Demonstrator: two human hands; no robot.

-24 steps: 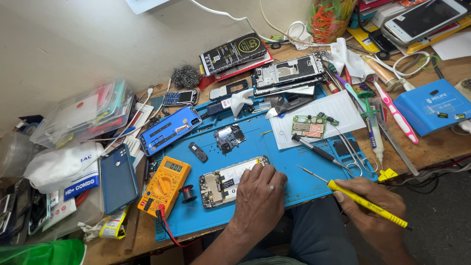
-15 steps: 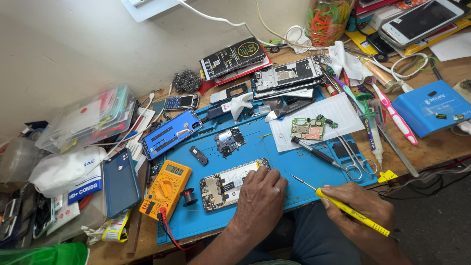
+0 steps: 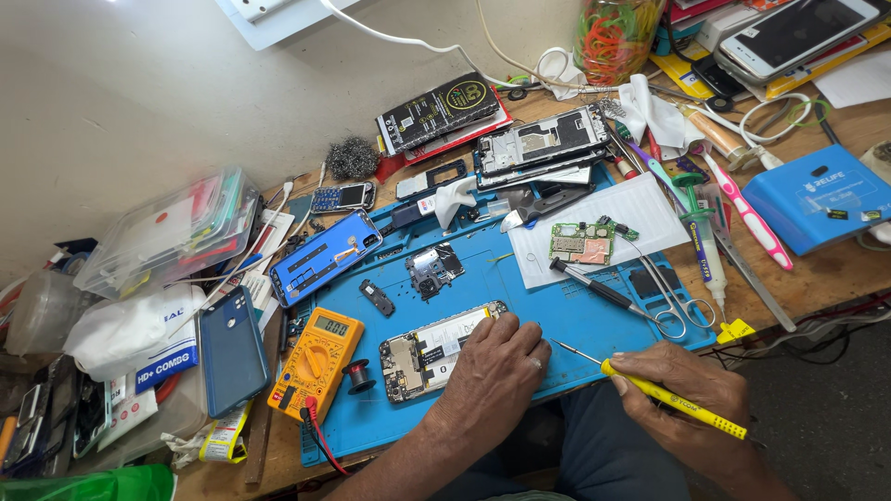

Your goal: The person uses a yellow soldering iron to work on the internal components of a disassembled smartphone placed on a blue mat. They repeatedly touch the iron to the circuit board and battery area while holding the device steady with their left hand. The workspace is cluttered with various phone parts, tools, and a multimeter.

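Observation:
An opened phone (image 3: 434,349) lies back-up on the blue work mat (image 3: 575,311), its boards and battery exposed. My left hand (image 3: 497,371) rests on the phone's right end, fingers curled over it. My right hand (image 3: 691,390) grips a yellow-handled screwdriver (image 3: 673,399) at the mat's near right edge, the thin metal tip pointing left toward my left hand without touching the phone. A green circuit board (image 3: 582,244) sits on a white sheet (image 3: 603,227) further back on the mat.
An orange multimeter (image 3: 316,362) with red and black leads lies left of the phone, a dark blue phone cover (image 3: 230,351) beyond it. Scissors (image 3: 668,297), tweezers, a syringe (image 3: 701,237), a blue box (image 3: 817,199) and several phone parts crowd the wooden bench.
The view has shifted slightly. My right hand with the screwdriver has moved up and left, closer to my left hand. The left hand stays on the phone.

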